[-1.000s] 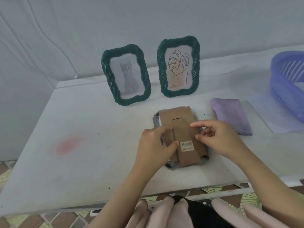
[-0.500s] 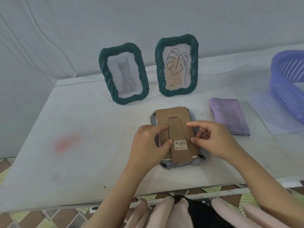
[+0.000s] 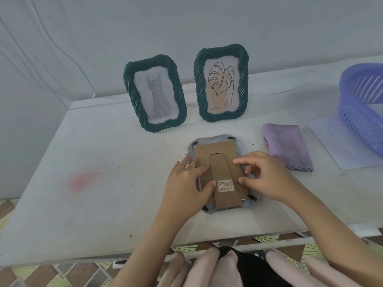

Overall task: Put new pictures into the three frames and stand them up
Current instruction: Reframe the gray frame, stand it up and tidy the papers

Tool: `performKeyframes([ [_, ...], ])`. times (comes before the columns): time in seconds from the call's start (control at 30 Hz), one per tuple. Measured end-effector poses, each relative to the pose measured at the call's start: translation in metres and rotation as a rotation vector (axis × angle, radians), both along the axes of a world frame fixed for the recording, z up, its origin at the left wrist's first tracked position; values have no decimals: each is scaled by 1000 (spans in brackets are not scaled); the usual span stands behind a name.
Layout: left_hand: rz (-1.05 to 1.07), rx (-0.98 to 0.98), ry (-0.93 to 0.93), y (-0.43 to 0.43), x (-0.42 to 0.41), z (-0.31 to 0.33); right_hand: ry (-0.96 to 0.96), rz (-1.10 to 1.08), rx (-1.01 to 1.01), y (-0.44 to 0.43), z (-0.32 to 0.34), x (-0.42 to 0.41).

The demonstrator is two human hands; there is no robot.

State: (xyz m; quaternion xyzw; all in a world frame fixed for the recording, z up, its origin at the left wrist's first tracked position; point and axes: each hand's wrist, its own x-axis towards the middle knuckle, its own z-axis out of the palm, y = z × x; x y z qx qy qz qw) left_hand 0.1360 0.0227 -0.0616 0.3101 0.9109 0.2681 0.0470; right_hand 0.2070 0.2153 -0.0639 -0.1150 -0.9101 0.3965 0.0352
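Grey frame [image 3: 217, 138], face down at the near middle of the desk [image 3: 103, 193], cardboard backing [image 3: 215, 151] up, pressed by the left hand [image 3: 186, 183], fingers straight, on its left and by the right hand [image 3: 269, 179], forefinger and thumb extended, on its right; the cat frame [image 3: 129, 83] and leaf frame [image 3: 199, 79] stand upright farther back.

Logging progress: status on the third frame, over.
Left hand and right hand press the cardboard backing. Third frame face down on the table. Cat frame, leaf frame standing. Purple cloth apart, right.

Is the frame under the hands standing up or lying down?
Lying down, face down: the grey frame shows its cardboard back upward, flat on the table.
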Motion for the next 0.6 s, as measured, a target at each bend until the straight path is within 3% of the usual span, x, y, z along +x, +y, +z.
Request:
performKeyframes([
  [0.2,-24,6,38,-2,-6,-5,20,-1,20,1,-2,-2],
  [0.43,132,230,82,4,-32,-5,221,-135,132,5,-2,-19],
  [0.6,150,142,67,15,-53,-10,228,-146,215,17,-10,-45],
])
